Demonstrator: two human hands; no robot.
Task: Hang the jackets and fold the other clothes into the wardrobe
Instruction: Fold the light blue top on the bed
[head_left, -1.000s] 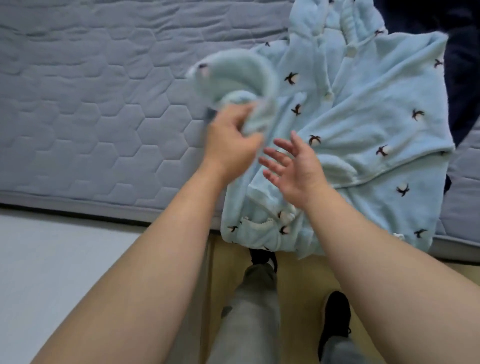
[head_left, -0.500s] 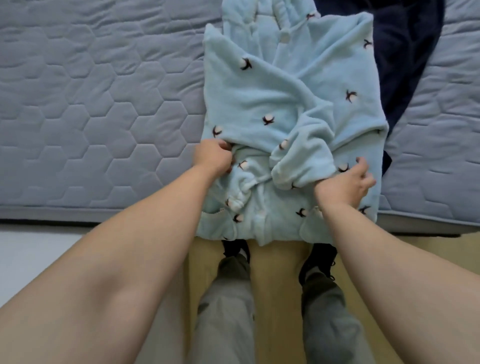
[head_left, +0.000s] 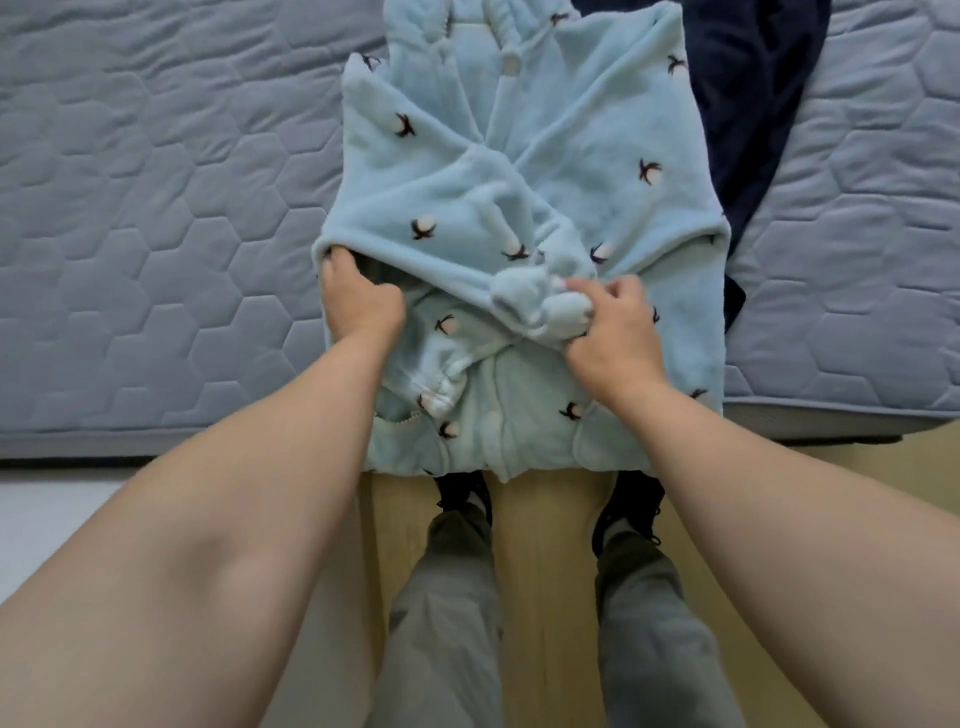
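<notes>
Left hand (head_left: 361, 306) and right hand (head_left: 613, 335) tight on the fleece top (head_left: 587, 156) — pale blue, dark-sprigged, sleeves crossed

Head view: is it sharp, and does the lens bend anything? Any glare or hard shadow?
Head view: soft even light, no glare; the fleece pyjama top, left hand and right hand look sharp; the wide lens bows the mattress edge and swells the forearms.

pale blue fleece garment (head_left: 566, 171), dark-motif print, sleeves folded across, on mattress (head_left: 156, 208)
</notes>
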